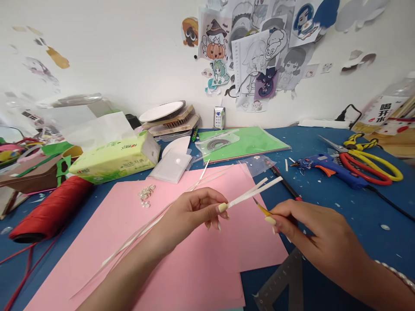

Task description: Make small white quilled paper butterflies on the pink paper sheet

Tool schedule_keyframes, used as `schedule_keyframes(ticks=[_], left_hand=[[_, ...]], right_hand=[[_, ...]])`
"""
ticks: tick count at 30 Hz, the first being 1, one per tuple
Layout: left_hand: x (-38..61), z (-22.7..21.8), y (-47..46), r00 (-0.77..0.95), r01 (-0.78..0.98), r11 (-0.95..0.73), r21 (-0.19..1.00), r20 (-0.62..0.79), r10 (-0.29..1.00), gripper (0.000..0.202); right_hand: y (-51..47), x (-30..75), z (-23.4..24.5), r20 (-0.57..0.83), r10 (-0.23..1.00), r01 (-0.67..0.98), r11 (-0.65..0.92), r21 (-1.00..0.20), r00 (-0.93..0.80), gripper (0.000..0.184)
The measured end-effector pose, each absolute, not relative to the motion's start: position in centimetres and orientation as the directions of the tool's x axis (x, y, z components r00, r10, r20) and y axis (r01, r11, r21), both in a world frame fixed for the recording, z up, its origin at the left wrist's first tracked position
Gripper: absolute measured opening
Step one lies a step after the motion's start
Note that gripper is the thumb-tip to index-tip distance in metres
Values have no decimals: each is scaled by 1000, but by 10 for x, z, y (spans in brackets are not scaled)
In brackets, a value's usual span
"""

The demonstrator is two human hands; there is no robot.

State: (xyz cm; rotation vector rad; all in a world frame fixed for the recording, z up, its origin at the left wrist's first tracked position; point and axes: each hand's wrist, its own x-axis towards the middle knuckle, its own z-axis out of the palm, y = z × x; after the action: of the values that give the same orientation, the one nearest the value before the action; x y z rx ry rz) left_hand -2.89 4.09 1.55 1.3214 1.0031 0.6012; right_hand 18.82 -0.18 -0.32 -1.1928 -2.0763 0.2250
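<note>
My left hand (194,211) pinches a bundle of thin white paper strips (253,192) between thumb and fingers; the strips' short ends stick out to the right and their long tails trail down left over the pink paper sheet (181,268). My right hand (311,229) is closed on a slim yellow-tipped tool (261,208), whose point sits just under the strips' ends. A small pile of rolled white paper coils (146,194) lies on the pink sheet, left of my left hand.
On the blue table (356,207) lie a blue glue gun (327,166), yellow and red scissors (372,166), a green sheet (246,144), a green tissue pack (116,160), a red thread spool (48,211) and a metal ruler (282,280) by my right wrist. Drawings cover the wall.
</note>
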Motion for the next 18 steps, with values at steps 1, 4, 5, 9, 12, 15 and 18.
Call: schedule_keyframes(ticks=[1,4,5,9,12,15,18], left_hand=[[-29,15,41,477,188,189,964,-258,840,10],[-29,13,41,474,225,177,958,-266,839,12],[-29,13,41,472,232,175,957,-268,840,13],[-30,13,41,482,216,168,962,-255,838,13],[-30,13,40,503,160,195,968,-249,827,11],[-28,14,40,501,122,248,961,-275,821,11],[-26,15,38,504,100,286,953,-296,811,12]], right_hand=[[-1,190,-2,508,806,693,553,-462,-305,18],[4,195,0,524,806,718,535,-445,-276,19],[4,196,1,530,807,725,527,-444,-262,19],[4,200,4,540,823,745,469,-475,-175,18],[0,199,4,554,815,731,482,-483,-171,15],[-3,194,1,595,746,671,608,-425,-299,9],[-6,189,-4,587,690,583,704,-406,-424,7]])
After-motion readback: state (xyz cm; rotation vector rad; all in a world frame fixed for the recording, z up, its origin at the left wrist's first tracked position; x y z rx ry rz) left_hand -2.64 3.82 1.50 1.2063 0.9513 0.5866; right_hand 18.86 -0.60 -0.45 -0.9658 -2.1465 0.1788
